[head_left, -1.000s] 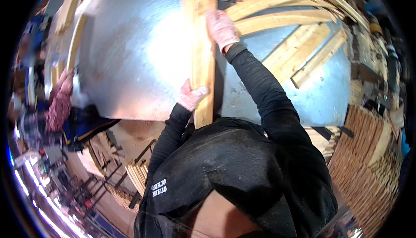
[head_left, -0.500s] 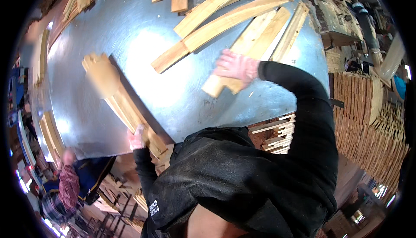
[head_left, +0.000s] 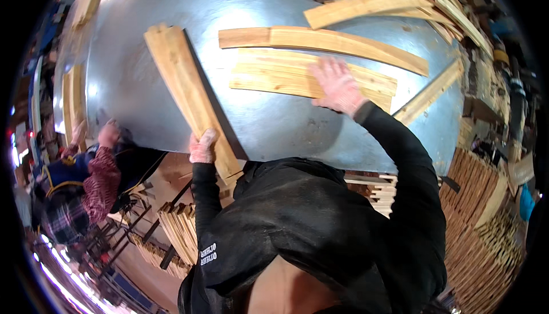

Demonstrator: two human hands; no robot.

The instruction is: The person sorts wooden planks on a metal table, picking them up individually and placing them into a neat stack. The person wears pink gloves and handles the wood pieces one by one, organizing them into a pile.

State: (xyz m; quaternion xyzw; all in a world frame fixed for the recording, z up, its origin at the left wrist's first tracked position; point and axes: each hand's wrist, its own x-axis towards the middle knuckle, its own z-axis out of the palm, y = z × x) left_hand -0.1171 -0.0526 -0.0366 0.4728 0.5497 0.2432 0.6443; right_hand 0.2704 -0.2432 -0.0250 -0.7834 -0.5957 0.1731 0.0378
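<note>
while our left hand (head_left: 203, 146) wraps round the long wood (head_left: 183, 79) across the shiny table (head_left: 131, 108), our right hand (head_left: 338, 87) lies flat, fingers out, on the wide boards (head_left: 271, 74). one lot is held; a bent board (head_left: 337, 42) is left loose. the long wood is yellow, its far end uneven.
</note>
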